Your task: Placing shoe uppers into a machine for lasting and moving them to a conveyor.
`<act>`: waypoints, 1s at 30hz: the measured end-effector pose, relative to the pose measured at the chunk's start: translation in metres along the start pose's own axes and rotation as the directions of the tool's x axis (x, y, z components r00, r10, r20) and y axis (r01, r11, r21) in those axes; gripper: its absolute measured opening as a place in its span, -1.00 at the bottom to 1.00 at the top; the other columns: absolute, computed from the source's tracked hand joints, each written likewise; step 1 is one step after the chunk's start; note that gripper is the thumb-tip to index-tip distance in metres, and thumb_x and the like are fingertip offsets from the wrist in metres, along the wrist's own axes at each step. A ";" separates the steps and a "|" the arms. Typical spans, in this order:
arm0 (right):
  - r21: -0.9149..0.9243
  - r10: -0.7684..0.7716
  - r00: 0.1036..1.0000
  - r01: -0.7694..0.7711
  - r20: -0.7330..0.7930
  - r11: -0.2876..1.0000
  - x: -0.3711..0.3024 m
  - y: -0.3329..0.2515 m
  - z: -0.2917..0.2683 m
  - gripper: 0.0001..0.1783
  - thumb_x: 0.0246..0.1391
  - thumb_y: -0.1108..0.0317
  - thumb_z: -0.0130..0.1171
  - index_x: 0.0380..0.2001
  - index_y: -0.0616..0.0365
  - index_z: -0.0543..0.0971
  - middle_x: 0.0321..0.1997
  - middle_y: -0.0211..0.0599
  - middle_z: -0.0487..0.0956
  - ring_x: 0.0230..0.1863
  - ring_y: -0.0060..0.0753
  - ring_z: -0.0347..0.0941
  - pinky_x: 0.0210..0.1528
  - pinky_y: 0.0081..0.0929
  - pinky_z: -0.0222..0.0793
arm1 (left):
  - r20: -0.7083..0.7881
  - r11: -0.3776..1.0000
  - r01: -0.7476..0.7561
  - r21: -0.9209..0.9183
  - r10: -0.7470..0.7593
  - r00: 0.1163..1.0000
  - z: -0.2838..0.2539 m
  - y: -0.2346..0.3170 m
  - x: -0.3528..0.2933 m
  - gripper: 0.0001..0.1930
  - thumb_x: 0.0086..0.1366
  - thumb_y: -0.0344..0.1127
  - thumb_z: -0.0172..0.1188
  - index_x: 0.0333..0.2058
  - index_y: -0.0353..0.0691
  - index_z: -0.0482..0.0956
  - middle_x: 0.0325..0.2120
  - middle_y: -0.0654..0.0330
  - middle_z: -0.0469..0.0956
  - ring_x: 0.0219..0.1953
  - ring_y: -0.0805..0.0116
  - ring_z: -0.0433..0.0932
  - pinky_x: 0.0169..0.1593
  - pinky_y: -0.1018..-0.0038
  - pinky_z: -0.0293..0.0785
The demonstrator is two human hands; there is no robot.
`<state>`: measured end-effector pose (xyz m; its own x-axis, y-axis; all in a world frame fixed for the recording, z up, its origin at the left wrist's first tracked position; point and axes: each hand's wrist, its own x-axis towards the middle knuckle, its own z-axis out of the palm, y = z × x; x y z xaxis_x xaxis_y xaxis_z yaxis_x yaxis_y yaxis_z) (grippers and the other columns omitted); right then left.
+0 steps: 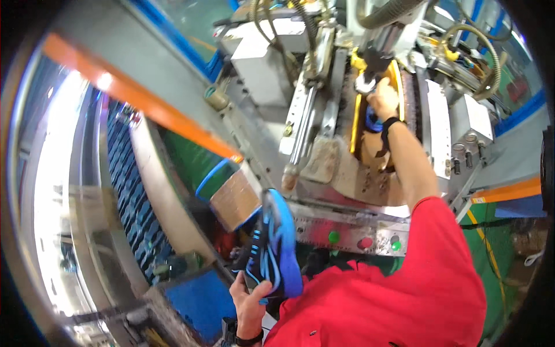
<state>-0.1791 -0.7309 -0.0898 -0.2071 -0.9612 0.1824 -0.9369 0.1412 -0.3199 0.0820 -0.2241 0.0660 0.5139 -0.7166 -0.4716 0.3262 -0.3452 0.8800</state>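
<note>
A blue and black sports shoe (276, 246) with light blue laces stands toe-up in front of my red sleeve and shirt. My left hand (248, 301) is closed round its heel end, thumb across the shoe's side. My right hand (384, 101) reaches far into the machine, into a yellow-edged bay, with its fingers curled beside a round shiny metal piece (365, 84) under a vertical press cylinder (381, 49). Just below that hand a blue object (373, 120) shows between the bay's walls; only part of it is visible. What the right fingers grip is hidden.
A conveyor with blue ridged surface (130, 191) runs along the left, behind an orange rail (139, 104). The machine's front panel (347, 231) carries green and red buttons. A brown board (236, 201) with blue edging stands by the shoe. Hoses (491, 69) hang at the right.
</note>
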 end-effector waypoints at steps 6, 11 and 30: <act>0.120 -0.419 0.901 0.431 -0.113 0.894 -0.087 -0.009 -0.061 -0.44 -0.05 0.27 0.23 0.00 0.32 0.34 -0.11 0.28 0.54 -0.21 0.19 0.56 -0.12 -0.09 0.49 | -0.503 0.978 -0.059 -0.200 -0.050 0.863 -0.017 -0.053 -0.046 -0.69 0.10 -0.48 0.24 -0.13 -0.36 0.51 -0.31 0.30 0.50 -0.29 0.47 0.47 -0.16 0.50 0.41; 0.646 -0.684 0.724 0.567 -0.093 0.512 -0.317 -0.026 -0.104 -0.95 0.01 0.46 0.18 -0.41 0.12 0.58 -0.43 -0.20 0.55 -0.41 -0.11 0.50 -0.33 -0.32 0.40 | -0.477 0.926 0.004 -0.378 -0.198 0.856 -0.031 -0.104 -0.080 -0.68 0.14 -0.39 0.26 -0.11 -0.32 0.52 -0.28 0.22 0.56 -0.27 0.37 0.56 -0.15 0.43 0.48; 0.706 -0.869 0.486 0.582 0.097 0.404 -0.351 0.016 0.111 -0.77 0.12 0.34 0.14 -0.22 0.26 0.54 -0.26 -0.11 0.55 -0.20 -0.17 0.48 -0.07 -0.35 0.37 | -0.604 0.686 -0.223 -0.693 -0.384 0.698 -0.069 -0.216 -0.201 -0.78 0.13 -0.46 0.32 -0.23 -0.37 0.58 -0.33 0.19 0.60 -0.30 0.42 0.56 -0.13 0.48 0.48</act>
<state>-0.0896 -0.4178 -0.2622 0.7405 -0.6126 0.2762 -0.3005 -0.6695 -0.6793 -0.0366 0.0365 -0.0327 0.7128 -0.0011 -0.7013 0.6590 0.3431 0.6693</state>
